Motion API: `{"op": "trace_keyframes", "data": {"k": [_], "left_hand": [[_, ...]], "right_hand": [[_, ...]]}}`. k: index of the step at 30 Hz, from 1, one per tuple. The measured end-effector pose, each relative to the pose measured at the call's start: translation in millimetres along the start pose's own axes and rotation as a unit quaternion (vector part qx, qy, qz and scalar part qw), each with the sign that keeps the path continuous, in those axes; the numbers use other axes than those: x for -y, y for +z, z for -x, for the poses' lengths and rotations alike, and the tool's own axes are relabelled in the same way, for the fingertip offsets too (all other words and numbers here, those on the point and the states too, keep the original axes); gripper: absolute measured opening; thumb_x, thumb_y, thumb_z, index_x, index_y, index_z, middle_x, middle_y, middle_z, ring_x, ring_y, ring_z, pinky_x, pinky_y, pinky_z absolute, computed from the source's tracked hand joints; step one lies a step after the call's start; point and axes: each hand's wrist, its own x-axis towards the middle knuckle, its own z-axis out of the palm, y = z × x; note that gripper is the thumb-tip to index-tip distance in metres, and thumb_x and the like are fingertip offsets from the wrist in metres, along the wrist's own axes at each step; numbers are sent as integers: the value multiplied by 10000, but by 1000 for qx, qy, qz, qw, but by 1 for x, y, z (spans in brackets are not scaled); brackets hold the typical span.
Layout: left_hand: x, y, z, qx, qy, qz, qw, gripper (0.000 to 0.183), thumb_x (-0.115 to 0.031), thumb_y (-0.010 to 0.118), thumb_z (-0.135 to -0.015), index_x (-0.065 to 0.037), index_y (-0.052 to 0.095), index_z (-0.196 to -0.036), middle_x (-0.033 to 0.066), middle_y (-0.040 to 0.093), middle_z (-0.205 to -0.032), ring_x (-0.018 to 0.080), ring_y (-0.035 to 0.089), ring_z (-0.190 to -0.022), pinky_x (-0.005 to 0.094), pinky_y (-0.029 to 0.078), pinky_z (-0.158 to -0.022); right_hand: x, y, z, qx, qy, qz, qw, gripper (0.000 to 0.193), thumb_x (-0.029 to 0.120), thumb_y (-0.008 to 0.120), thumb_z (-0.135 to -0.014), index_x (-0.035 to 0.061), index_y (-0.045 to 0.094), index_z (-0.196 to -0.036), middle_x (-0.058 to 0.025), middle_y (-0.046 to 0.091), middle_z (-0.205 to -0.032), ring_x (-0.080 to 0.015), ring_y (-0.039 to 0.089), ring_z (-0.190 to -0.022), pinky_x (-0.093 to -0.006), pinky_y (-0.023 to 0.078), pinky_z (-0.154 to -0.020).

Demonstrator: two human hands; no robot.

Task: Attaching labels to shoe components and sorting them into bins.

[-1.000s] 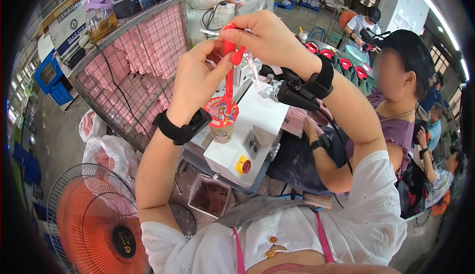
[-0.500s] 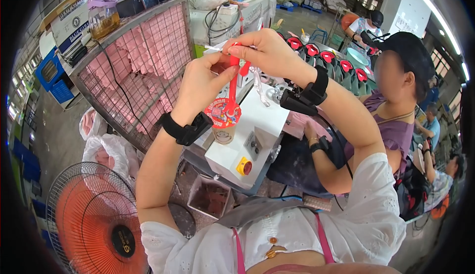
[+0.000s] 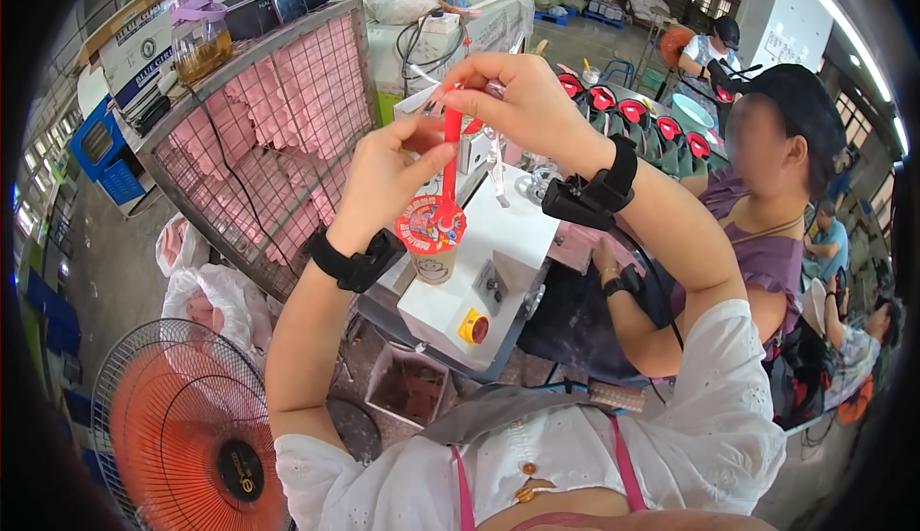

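A cup point(image 3: 434, 266) with a printed red film lid point(image 3: 419, 227) stands on top of a white machine point(image 3: 446, 312). A wide red straw point(image 3: 449, 178) rises from the lid, nearly upright. My right hand point(image 3: 508, 104) pinches the straw's upper end between thumb and fingers, with a strip of clear plastic wrapper point(image 3: 497, 169) hanging below it. Slightly lower, my left hand point(image 3: 388, 172) has its thumb and fingertips curled at the straw's side. Both wrists wear black straps with small black boxes.
A wire cage point(image 3: 278, 119) of pink pieces stands at the left, with an orange fan point(image 3: 192, 435) nearer me. At my right sits a co-worker in purple point(image 3: 767, 234). Behind are rows of dark items with red parts point(image 3: 632, 112). A scrap bin point(image 3: 407, 387) stands below the machine.
My left fingers have loosened a little and shifted slightly on the straw. My right hand stays at its upper end, raised slightly. The cup has barely moved in view.
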Motion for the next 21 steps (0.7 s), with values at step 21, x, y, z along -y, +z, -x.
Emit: {"op": "trace_keyframes", "data": {"k": [21], "left_hand": [[-27,4,-11,-34,-8,-16,999,179,-41,600,-827,23,557,-988,48,599,-882,70,571,-795,177,463,-663]], "right_hand": [[2,5,-4,-39,-124,87,988,129,143,618,-747,20,596,-713,-124,582,-676,-308,577,-652,-392,450,-578]]}}
